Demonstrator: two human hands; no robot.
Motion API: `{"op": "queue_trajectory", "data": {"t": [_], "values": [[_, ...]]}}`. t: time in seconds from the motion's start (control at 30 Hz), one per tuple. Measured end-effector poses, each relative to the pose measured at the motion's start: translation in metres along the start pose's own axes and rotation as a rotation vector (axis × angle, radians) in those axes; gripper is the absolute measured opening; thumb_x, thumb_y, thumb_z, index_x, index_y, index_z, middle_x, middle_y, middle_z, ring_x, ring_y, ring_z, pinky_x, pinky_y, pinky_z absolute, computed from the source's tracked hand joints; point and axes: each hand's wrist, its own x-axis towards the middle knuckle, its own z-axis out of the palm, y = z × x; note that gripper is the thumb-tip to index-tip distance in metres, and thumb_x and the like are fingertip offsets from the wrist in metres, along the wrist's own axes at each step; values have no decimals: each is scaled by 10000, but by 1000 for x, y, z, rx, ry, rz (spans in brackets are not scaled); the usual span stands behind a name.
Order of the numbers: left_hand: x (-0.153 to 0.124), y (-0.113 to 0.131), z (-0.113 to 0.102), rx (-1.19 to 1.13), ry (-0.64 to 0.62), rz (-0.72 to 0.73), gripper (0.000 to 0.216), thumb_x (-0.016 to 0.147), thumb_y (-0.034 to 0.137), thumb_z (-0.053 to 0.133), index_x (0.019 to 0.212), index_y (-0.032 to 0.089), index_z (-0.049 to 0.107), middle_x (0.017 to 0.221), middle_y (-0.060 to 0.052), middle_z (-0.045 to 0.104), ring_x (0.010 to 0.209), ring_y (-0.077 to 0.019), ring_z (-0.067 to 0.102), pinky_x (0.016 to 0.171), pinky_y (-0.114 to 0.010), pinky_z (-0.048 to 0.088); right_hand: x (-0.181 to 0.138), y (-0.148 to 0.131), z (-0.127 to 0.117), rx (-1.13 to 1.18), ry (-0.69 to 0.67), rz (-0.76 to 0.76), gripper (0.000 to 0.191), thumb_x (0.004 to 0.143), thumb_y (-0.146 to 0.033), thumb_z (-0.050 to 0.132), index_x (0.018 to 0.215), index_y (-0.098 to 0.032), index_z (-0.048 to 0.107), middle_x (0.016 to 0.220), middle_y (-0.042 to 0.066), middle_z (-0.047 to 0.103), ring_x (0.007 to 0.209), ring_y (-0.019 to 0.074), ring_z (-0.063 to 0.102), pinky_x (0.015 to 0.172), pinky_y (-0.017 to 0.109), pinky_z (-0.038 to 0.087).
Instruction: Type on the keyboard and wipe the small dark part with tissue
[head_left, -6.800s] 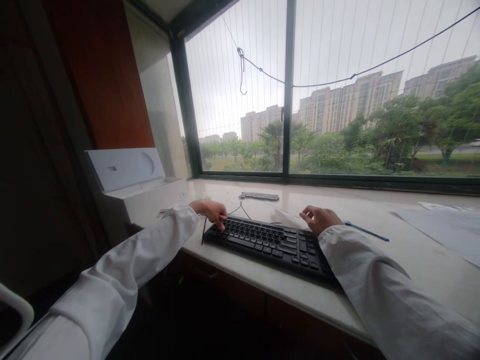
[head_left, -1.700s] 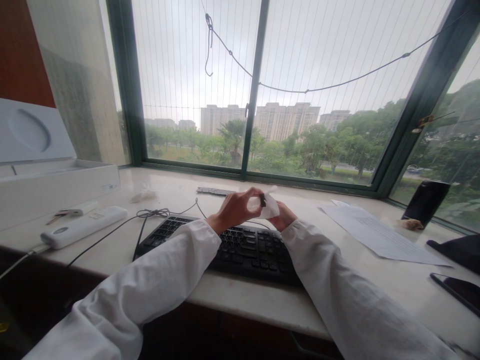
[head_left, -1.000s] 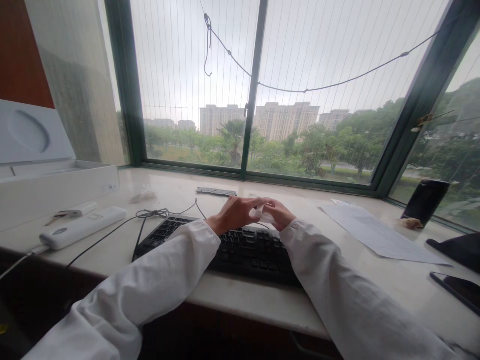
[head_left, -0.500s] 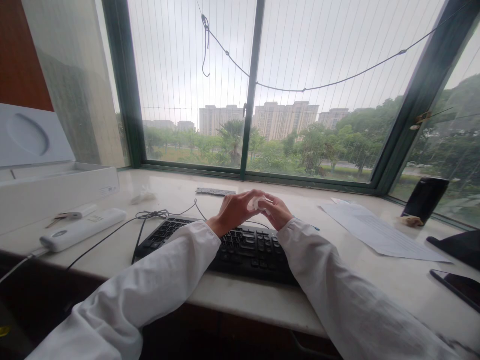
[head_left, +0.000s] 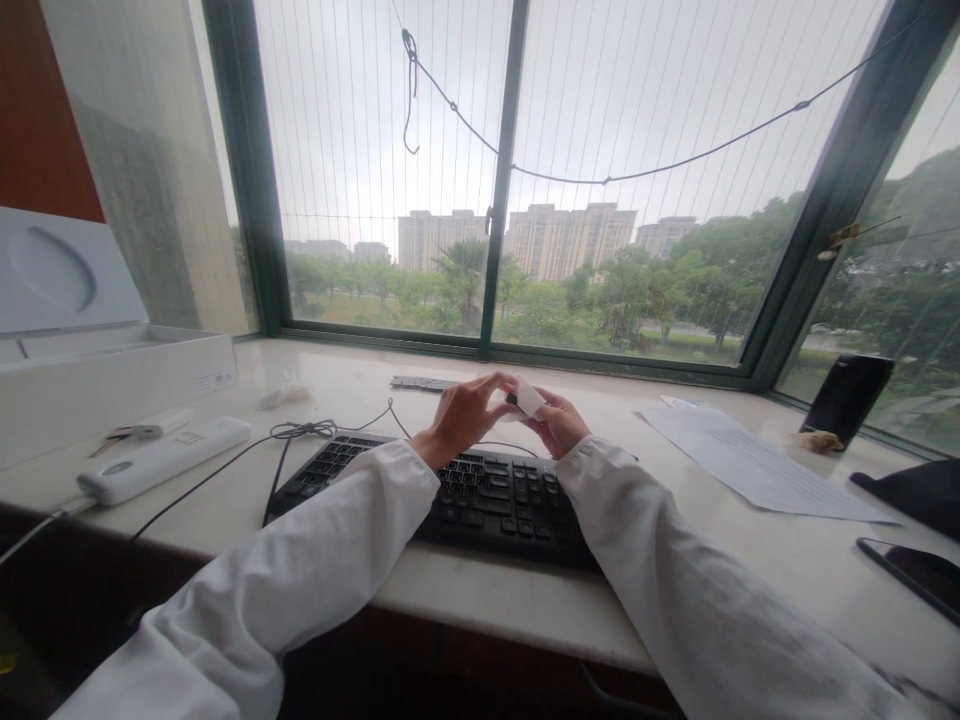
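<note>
Pinches a small, boxy black piece (head_left: pixel 512 398) — likely a keycap, half hidden — in left hand (head_left: pixel 463 415), thin white tissue (head_left: pixel 530 400) in right hand (head_left: pixel 561 425), above black keyboard (head_left: pixel 491 503) near front edge of desk (head_left: pixel 510 612).

keyboard (head_left: pixel 491 490) on counter (head_left: pixel 517 618), box (head_left: pixel 120 375) left, paper (head_left: pixel 750 460) right, window (head_left: pixel 501 185) behind

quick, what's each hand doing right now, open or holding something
Left hand: closed, holding a small black piece between its fingers.
Right hand: closed, holding a white tissue against the piece.
</note>
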Motion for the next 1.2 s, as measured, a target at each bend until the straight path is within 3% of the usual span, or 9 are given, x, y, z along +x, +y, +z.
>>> {"op": "queue_trajectory", "data": {"t": [0.27, 0.53, 0.8, 1.03, 1.2], "values": [[-1, -3, 0, 65, 51, -11, 359, 834, 457, 670, 1137, 279, 601, 1005, 30, 737, 860, -173, 700, 736, -261, 484, 9, -1, -14, 16, 171, -64, 216, 571, -156, 699, 776, -223, 686, 844, 55, 718, 920, 259, 654, 818, 406, 545], [-2, -2, -1, 52, 23, 6, 297, 860, 411, 652, 1130, 295, 602, 1000, 38, 741, 918, -175, 695, 752, -257, 487, -2, -7, -3, -78, -18, 42, 316, 602, -240, 789, 907, -179, 735, 815, 55, 734, 770, 198, 659, 751, 349, 518], [-3, -4, -1, 21, 6, 51, 198, 883, 350, 634, 1070, 285, 628, 1092, 35, 718, 949, -164, 687, 795, -250, 487, -3, -7, -8, -132, -90, 40, 466, 490, -212, 857, 937, -163, 735, 827, 57, 747, 747, 191, 667, 783, 363, 497], [-2, -4, -2, 35, -3, 56, 242, 871, 345, 647, 1102, 279, 624, 1041, 22, 726, 925, -163, 687, 784, -249, 491, -1, -3, -8, -306, -38, -43, 410, 593, -320, 768, 961, -143, 748, 771, 43, 723, 663, 164, 607, 690, 322, 458], [-2, -4, -3, 28, -2, 58, 247, 875, 334, 643, 1116, 285, 617, 1043, 29, 725, 918, -161, 688, 774, -249, 492, 2, 6, -9, -278, -73, -11, 242, 634, -335, 707, 775, -141, 743, 634, 13, 653, 624, 155, 570, 674, 316, 449]]}}
